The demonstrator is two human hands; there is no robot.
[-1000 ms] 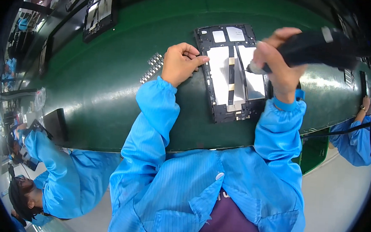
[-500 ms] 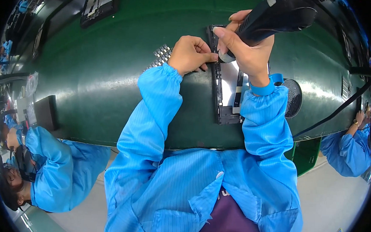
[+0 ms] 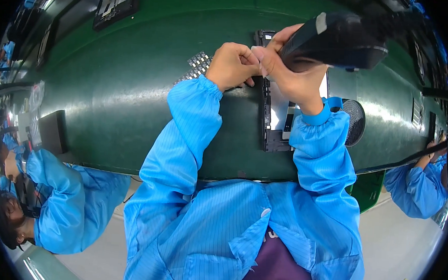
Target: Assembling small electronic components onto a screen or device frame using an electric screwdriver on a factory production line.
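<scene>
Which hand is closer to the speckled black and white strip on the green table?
The left hand. It's just to the right of the speckled strip. The right hand is farther right, past the left hand, holding a black tool.

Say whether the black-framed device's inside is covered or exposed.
Exposed: a silvery panel and dark strip show inside the device; the right hand hides part.

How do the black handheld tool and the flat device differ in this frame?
The black tool is gripped in the right hand; the flat device lies on the green table. The tool is mostly black, the device silvery inside a black frame. Both are partly hidden by that hand.
</scene>
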